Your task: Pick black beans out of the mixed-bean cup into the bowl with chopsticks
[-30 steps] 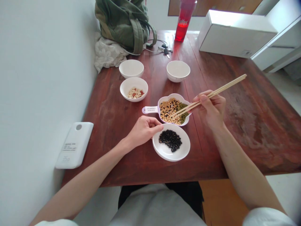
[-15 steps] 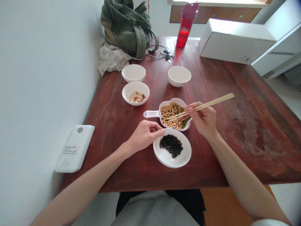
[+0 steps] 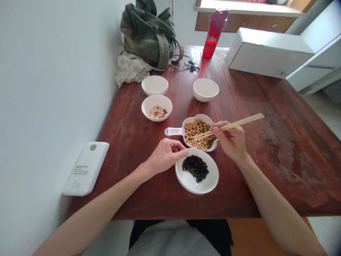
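Note:
My left hand point(image 3: 169, 153) pinches the upper left rim of a white bowl point(image 3: 197, 187), which is tilted and has black beans point(image 3: 195, 168) in it. Between the fingers of my right hand point(image 3: 229, 139) is a pair of wooden chopsticks point(image 3: 243, 121). Their tips reach into a flower-shaped scoop point(image 3: 184, 125) just beyond the bowl. Yellow soybeans point(image 3: 196, 128), some dark beans and green beans point(image 3: 211, 141) fill the scoop, and its labelled handle point(image 3: 173, 131) points left. Part of the scoop's right side is hidden by my right hand.
One white bowl point(image 3: 157, 100) holds pale and reddish pieces; two more, a bowl point(image 3: 155, 85) behind it and a bowl point(image 3: 206, 89) to the right, stand farther back. Beyond are a green bag point(image 3: 146, 35), keys point(image 3: 192, 67), a red bottle point(image 3: 213, 35) and a white box point(image 3: 269, 53). A white power bank point(image 3: 86, 169) lies left.
The whole view has shifted slightly, so things appear a little lower and to the right. The chopstick tips have moved slightly within the scoop. Both hands keep their hold.

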{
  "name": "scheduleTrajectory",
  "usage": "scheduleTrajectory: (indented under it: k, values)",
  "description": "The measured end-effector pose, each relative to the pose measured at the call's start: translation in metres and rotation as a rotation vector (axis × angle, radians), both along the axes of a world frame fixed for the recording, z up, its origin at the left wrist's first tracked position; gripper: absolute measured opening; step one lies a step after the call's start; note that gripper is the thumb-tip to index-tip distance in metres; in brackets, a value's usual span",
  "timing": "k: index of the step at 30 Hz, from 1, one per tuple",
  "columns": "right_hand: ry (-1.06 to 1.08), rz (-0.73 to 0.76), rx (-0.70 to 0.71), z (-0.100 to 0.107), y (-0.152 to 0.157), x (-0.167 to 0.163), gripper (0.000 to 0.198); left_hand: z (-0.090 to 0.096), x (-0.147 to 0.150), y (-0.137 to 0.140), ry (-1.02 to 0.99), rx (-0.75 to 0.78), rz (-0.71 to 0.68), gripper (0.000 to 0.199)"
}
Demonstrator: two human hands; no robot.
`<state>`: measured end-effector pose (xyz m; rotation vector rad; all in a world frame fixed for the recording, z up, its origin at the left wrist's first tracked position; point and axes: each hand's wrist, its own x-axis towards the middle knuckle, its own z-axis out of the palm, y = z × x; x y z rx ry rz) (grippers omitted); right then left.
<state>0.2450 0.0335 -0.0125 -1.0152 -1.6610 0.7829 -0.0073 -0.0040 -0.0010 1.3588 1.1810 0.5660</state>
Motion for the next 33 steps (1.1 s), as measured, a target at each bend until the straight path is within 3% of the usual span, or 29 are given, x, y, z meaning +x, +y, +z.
scheduleTrajectory:
  k: [7, 33]
  values:
    - [-0.094, 0.033, 0.093, 0.0078, -0.0029, -0.0019, 0.011, 0.0007, -0.0003, -0.0003, -0.009, 0.003, 0.002, 0.026]
    - [-0.057, 0.047, 0.088, 0.0009, -0.0029, 0.0013, 0.011, 0.0018, 0.0005, -0.0003, -0.005, 0.015, 0.013, 0.026]
